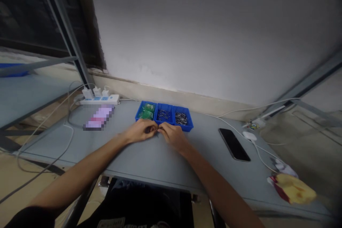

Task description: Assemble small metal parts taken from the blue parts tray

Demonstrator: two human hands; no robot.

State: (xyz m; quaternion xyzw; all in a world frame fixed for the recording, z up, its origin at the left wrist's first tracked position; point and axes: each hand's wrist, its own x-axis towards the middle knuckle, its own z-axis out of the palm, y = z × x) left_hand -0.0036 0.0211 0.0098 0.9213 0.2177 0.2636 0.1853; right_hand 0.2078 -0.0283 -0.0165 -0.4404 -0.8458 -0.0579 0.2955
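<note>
At your 10 o'clock a white power strip (99,99) lies along the back of the grey desk (149,158), with white chargers (92,93) plugged in; it looks placed at the back to keep the cords away from the hands; nearer you, a flat pixelated object (98,117) lies on the desk, too blurred to identify; your left hand (139,130) reaches in from 7 o'clock, closed into a pinch; at 12 o'clock, a row of three blue bins sits just beyond your hands, probably lined up to keep the parts sorted and within reach; the left bin (138,113) holds green parts (146,111), maybe bagged, hard to tell; the middle bin (165,105) holds loose thin metal pins (163,115); the right bin (187,121) holds similar, denser metal pins (181,118); a small dark sliver (157,134) shows where the two hands meet, just in front of the middle bin, too small to identify, and whether it is held is unclear; your right hand (173,136) comes in from 5 o'clock, also closed into a pinch, its grip meeting the left one; at 2 o'clock a black smartphone (234,144) lies beside a white round charger (249,136); at 4 o'clock a crumpled yellow-and-red packet (294,188) sits near the desk's right edge.
</note>
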